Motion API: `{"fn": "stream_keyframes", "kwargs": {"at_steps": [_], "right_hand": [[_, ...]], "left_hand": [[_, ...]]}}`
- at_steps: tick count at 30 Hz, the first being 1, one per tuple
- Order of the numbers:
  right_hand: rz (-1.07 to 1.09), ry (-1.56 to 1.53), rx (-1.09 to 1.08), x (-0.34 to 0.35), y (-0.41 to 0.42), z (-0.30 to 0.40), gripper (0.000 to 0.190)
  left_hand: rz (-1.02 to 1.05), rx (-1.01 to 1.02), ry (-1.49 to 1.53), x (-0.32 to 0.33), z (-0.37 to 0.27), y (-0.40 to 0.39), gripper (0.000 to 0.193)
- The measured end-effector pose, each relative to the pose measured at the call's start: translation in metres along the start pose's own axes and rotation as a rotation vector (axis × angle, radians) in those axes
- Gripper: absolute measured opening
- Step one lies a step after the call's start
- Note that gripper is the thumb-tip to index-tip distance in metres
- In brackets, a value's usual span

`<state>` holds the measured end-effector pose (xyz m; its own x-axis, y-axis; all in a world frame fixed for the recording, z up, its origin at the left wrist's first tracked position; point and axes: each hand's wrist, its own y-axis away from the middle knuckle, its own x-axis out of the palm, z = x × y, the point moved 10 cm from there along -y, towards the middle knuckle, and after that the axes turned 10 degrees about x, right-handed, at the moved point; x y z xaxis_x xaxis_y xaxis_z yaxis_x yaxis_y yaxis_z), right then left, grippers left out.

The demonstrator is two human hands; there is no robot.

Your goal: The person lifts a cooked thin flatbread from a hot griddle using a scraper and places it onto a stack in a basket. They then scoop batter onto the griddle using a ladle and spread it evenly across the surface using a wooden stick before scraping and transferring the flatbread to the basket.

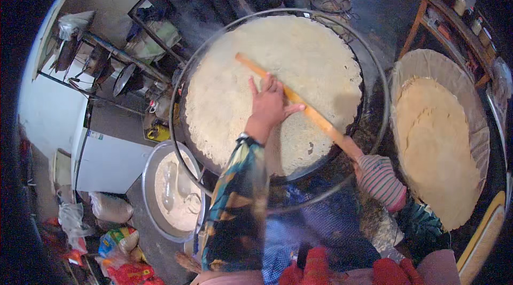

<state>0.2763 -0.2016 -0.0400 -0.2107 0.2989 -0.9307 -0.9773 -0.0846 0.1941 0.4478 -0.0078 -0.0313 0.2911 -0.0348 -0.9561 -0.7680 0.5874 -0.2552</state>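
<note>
A long wooden scraper [316, 118] lies diagonally across a thin, pale flatbread [224, 84] that covers most of a large round dark griddle [294, 177]. My right hand [362, 164], in a striped glove or cuff, grips the scraper's near end at the griddle's right edge. Over the middle of the flatbread, my left hand [270, 104] has its fingers spread. Its thumb and fingertips rest against the scraper without wrapping round it. A small torn patch [310, 148] shows in the flatbread near the front. A metal hoop [386, 100] rings the griddle.
On the right, stacked flatbreads [437, 152] lie on a cloth-lined round tray [413, 62]. A metal basin [148, 192] of pale batter [188, 213] stands left. Bottles [461, 4] line a wooden table [437, 0] beyond. A metal rack [116, 54] holds pans.
</note>
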Motion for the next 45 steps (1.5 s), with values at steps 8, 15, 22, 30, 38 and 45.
{"fn": "stream_keyframes", "kwargs": {"at_steps": [8,15,22,30,38,45], "right_hand": [[-0.429,-0.434,-0.228,-0.018,0.06,-0.068,0.058],[0.511,-1.701,0.43,0.06,0.097,-0.053,0.065],[0.925,-1.749,0.463,0.08,0.121,0.044,0.046],[0.708,-1.087,-0.044,0.087,0.117,0.128,0.047],[0.395,-0.804,-0.12,0.092,0.121,0.105,0.043],[0.216,-0.946,-0.21,0.07,0.132,0.118,0.043]], "left_hand": [[-0.023,0.217,0.196,0.029,-0.115,-0.09,0.093],[0.02,0.318,0.035,0.017,-0.121,-0.043,0.089],[0.116,0.175,0.0,-0.014,-0.038,0.068,0.1],[0.023,-0.053,-0.061,-0.067,0.028,0.225,0.095],[0.095,-0.197,0.105,-0.06,-0.029,0.34,0.064],[0.006,-0.208,0.077,-0.043,-0.05,0.33,0.057]]}}
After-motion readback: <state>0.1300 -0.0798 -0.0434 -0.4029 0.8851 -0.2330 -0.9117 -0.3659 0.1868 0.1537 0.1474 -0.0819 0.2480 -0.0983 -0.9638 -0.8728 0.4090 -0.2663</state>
